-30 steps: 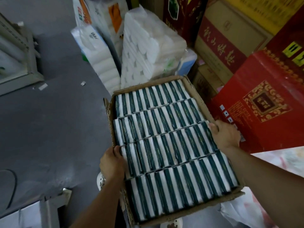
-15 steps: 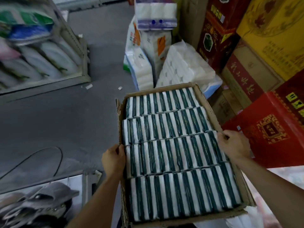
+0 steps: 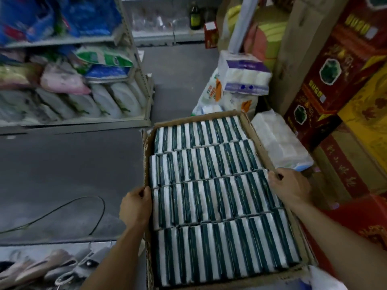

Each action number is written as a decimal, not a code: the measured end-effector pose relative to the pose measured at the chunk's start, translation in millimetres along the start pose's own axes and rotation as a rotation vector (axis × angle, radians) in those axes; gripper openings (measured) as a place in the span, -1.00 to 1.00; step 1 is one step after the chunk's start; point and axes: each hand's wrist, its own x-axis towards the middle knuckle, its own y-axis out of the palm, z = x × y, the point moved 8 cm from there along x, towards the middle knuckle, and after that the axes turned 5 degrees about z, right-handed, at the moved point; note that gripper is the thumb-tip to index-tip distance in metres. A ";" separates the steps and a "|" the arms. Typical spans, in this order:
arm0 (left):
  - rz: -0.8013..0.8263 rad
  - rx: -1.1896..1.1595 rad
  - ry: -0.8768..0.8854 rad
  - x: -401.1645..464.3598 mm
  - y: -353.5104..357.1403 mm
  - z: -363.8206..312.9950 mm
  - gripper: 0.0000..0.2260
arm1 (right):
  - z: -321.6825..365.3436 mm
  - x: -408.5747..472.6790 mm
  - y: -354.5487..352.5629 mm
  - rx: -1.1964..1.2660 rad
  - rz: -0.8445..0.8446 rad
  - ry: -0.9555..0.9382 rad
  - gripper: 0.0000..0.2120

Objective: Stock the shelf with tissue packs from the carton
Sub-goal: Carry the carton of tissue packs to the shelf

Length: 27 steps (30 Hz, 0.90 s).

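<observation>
An open brown carton (image 3: 249, 126) sits in front of me, packed with several rows of green-and-white tissue packs (image 3: 211, 191) standing on edge. My left hand (image 3: 136, 206) grips the carton's left wall, fingers curled over the rim. My right hand (image 3: 290, 188) grips the right wall at about the same height. At the far left stands a grey metal shelf (image 3: 134, 80) holding soft bagged goods.
Red and yellow gift boxes (image 3: 326, 86) are stacked along the right. Bundles of toilet rolls (image 3: 245, 74) and a white tissue bale (image 3: 280, 143) stand behind the carton. A black cable (image 3: 69, 208) loops on the grey floor. Slippers (image 3: 48, 266) lie at lower left.
The view has tilted up, bringing the shelf at the left into sight. Both hands stay clamped on the carton's sides, and the carton sits lower and closer in the frame.
</observation>
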 end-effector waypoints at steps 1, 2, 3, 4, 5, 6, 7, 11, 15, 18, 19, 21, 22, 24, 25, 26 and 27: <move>-0.004 -0.034 -0.009 16.9 -8.1 1.6 -0.71 | 19.9 11.0 1.9 0.009 -0.009 -0.021 -0.64; -0.013 -0.065 -0.014 36.2 -18.2 4.0 -0.69 | 43.0 23.5 4.6 0.017 -0.018 -0.036 -0.63; -0.026 -0.090 -0.003 51.2 -26.8 3.6 -0.67 | 60.8 33.1 5.9 0.024 -0.020 -0.041 -0.61; -0.038 -0.108 0.012 64.8 -35.3 2.5 -0.66 | 77.1 42.4 6.8 0.029 -0.020 -0.041 -0.60; -0.048 -0.124 0.017 83.6 -45.7 4.7 -0.65 | 100.3 55.1 10.6 0.027 -0.022 -0.057 -0.59; -0.054 -0.129 0.022 102.6 -55.6 7.6 -0.65 | 123.6 67.3 15.1 0.027 -0.018 -0.074 -0.59; -0.062 -0.127 0.027 120.9 -64.9 10.9 -0.65 | 146.9 78.5 19.6 0.030 -0.008 -0.094 -0.59; -0.117 -0.119 0.013 189.5 -103.4 29.3 -0.70 | 238.9 117.0 38.5 0.062 0.008 -0.158 -0.60; -0.168 -0.100 -0.039 246.8 -139.1 47.3 -0.76 | 326.7 154.1 58.4 0.068 0.034 -0.255 -0.60; -0.220 -0.100 -0.087 280.4 -165.2 62.2 -0.78 | 388.9 182.5 77.3 0.051 0.068 -0.336 -0.63; -0.244 -0.100 -0.102 290.9 -174.0 67.2 -0.78 | 409.9 192.5 84.2 0.049 0.081 -0.358 -0.64; -0.274 -0.100 -0.142 312.1 -188.2 77.7 -0.77 | 454.1 212.1 95.9 0.041 0.103 -0.408 -0.64; -0.286 -0.101 -0.169 322.8 -194.9 83.1 -0.76 | 477.4 221.9 101.7 0.030 0.114 -0.436 -0.63; -0.306 -0.117 -0.224 344.7 -206.5 95.3 -0.73 | 524.7 241.1 114.3 0.005 0.135 -0.488 -0.60; -0.317 -0.130 -0.253 356.2 -211.7 102.1 -0.72 | 548.7 251.3 122.2 -0.003 0.148 -0.515 -0.60; -0.334 -0.143 -0.273 368.2 -217.1 108.3 -0.71 | 573.4 261.6 130.0 -0.010 0.161 -0.542 -0.60; -0.356 -0.157 -0.297 378.9 -223.2 113.7 -0.71 | 598.8 271.6 138.1 -0.014 0.177 -0.574 -0.59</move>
